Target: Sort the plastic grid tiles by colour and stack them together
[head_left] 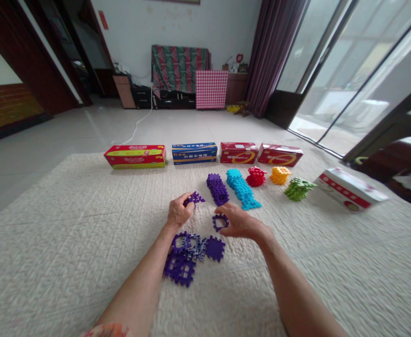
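My left hand (180,210) is closed around purple interlocking plastic pieces (196,198), partly hidden by the fingers. With thumb and fingers, my right hand (239,220) grips the right side of a purple square frame tile (215,223) that has an open centre. Just beyond it stands a long stack of purple tiles (217,188). Nearer to me, below the hands, lies a loose pile of purple tiles (179,269) with some greyish-blue tiles (195,248) among them. A solid purple tile (215,248) rests flat at the pile's right.
A light-blue tile stack (239,187) and smaller red (256,176), yellow (280,175) and green stacks (298,189) stand to the right. Behind are a red-yellow box (135,157), a blue box (194,153) and two red boxes (238,153). A white-red box (351,189) sits far right on the quilted mat (68,234).
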`<state>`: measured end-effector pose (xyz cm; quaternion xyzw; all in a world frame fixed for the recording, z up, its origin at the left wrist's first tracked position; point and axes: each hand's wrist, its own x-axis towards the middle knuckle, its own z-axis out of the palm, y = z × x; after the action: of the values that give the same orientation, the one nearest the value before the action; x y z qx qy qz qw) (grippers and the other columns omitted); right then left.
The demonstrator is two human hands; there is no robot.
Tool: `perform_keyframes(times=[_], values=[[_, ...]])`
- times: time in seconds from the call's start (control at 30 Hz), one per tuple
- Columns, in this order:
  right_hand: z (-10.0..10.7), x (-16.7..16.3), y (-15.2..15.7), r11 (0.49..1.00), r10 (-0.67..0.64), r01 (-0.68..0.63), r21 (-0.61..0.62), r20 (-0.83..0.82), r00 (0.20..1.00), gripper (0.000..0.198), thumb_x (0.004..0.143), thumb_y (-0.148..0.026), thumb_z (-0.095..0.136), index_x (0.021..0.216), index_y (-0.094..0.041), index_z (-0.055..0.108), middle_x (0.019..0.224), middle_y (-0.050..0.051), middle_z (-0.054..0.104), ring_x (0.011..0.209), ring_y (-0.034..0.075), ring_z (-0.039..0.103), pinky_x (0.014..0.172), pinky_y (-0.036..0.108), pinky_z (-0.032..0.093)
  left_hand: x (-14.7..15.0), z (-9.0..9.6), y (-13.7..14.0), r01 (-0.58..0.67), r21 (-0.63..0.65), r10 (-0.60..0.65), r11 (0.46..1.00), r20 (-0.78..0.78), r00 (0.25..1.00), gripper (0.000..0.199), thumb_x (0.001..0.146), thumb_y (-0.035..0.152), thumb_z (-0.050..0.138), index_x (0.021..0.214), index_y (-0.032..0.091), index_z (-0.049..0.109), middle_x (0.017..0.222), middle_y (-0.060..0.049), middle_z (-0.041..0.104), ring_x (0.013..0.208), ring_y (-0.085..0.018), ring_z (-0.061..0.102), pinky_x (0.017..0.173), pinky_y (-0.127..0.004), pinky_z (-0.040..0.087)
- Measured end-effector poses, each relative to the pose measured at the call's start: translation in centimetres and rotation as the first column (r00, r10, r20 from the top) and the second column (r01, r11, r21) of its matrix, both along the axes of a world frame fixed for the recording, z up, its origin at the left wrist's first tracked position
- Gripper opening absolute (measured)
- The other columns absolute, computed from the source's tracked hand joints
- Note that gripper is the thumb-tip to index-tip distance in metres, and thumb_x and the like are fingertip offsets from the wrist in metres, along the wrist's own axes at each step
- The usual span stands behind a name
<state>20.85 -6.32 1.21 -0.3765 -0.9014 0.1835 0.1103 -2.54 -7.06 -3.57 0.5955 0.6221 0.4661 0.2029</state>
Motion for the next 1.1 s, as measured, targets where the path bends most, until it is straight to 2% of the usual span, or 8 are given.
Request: perform_keyframes(times=[0.17, 0.27, 0.4, 0.53, 0.73, 0.97, 1.1], values=[[0.0, -0.6, -0.6, 0.999, -0.016, 0.013, 0.044, 0.067, 0.998, 0.041, 0.062, -0.009, 0.07, 0.101, -0.02, 0.065, 0.099, 0.008, 0.061, 0.089, 0.022, 0.058, 0.075, 0.032, 0.047, 0.0, -0.1, 0.1, 0.002, 0.005, -0.002, 1.0, 0.005, 1.0, 0.04, 0.074, 0.02, 0.056, 0.11, 0.019, 0.072, 0.108, -0.005, 0.074, 0.103, -0.023, 0.068, 0.094, -0.031, 0.051], [0.1, -0.8, -0.2, 0.997, -0.036, 0.033, 0.064, 0.051, 0.998, 0.045, 0.065, -0.01, 0.068, 0.109, -0.019, 0.061, 0.104, 0.009, 0.06, 0.094, 0.023, 0.057, 0.082, 0.035, 0.048, 0.0, -0.2, 0.1, 0.001, -0.001, -0.001, 1.0, -0.026, 1.0, 0.04, 0.074, 0.02, 0.055, 0.111, 0.019, 0.072, 0.11, -0.005, 0.074, 0.104, -0.022, 0.067, 0.096, -0.031, 0.051], [-0.1, -1.0, 0.8, 0.965, -0.162, 0.17, 0.2, -0.053, 0.985, 0.058, 0.07, -0.007, 0.062, 0.126, -0.016, 0.051, 0.117, 0.013, 0.055, 0.109, 0.026, 0.052, 0.096, 0.041, 0.045, 0.0, -0.2, 0.1, 0.004, -0.003, -0.004, 1.0, -0.062, 0.998, 0.041, 0.074, 0.02, 0.053, 0.111, 0.019, 0.071, 0.111, -0.003, 0.073, 0.104, -0.019, 0.068, 0.097, -0.03, 0.051], [-1.3, -1.0, 1.7, 0.931, -0.222, 0.256, 0.259, -0.157, 0.962, 0.06, 0.073, -0.009, 0.06, 0.13, -0.016, 0.047, 0.125, 0.014, 0.05, 0.118, 0.029, 0.046, 0.1, 0.044, 0.043, 0.0, -0.2, 0.1, 0.004, 0.002, -0.004, 1.0, -0.061, 0.998, 0.041, 0.074, 0.02, 0.053, 0.111, 0.019, 0.071, 0.11, -0.003, 0.074, 0.103, -0.02, 0.068, 0.096, -0.031, 0.052], [-2.7, -0.9, 2.4, 0.913, -0.222, 0.28, 0.297, -0.215, 0.951, 0.059, 0.072, -0.008, 0.057, 0.129, -0.017, 0.048, 0.126, 0.014, 0.05, 0.118, 0.029, 0.046, 0.101, 0.045, 0.043, 0.0, -0.3, 0.2, 0.002, 0.015, -0.001, 1.0, -0.06, 0.998, 0.041, 0.074, 0.02, 0.054, 0.11, 0.018, 0.072, 0.109, -0.004, 0.074, 0.103, -0.02, 0.068, 0.095, -0.031, 0.053], [-2.5, -0.9, 2.3, 0.904, -0.216, 0.283, 0.321, -0.229, 0.949, 0.061, 0.068, -0.006, 0.055, 0.129, -0.016, 0.05, 0.126, 0.016, 0.049, 0.119, 0.031, 0.045, 0.101, 0.047, 0.043, 0.0, -0.3, 0.2, -0.001, 0.019, 0.002, 1.0, -0.048, 0.999, 0.04, 0.073, 0.019, 0.054, 0.11, 0.019, 0.071, 0.11, -0.003, 0.074, 0.102, -0.02, 0.069, 0.096, -0.032, 0.052], [-2.2, -1.0, 1.9, 0.901, -0.199, 0.286, 0.326, -0.275, 0.941, 0.058, 0.071, -0.009, 0.056, 0.129, -0.015, 0.05, 0.125, 0.016, 0.049, 0.117, 0.03, 0.047, 0.1, 0.047, 0.044, 0.1, -0.2, 0.2, 0.001, 0.018, 0.0, 1.0, -0.034, 0.999, 0.039, 0.074, 0.017, 0.054, 0.109, 0.019, 0.072, 0.109, -0.003, 0.074, 0.102, -0.019, 0.068, 0.096, -0.031, 0.053]])
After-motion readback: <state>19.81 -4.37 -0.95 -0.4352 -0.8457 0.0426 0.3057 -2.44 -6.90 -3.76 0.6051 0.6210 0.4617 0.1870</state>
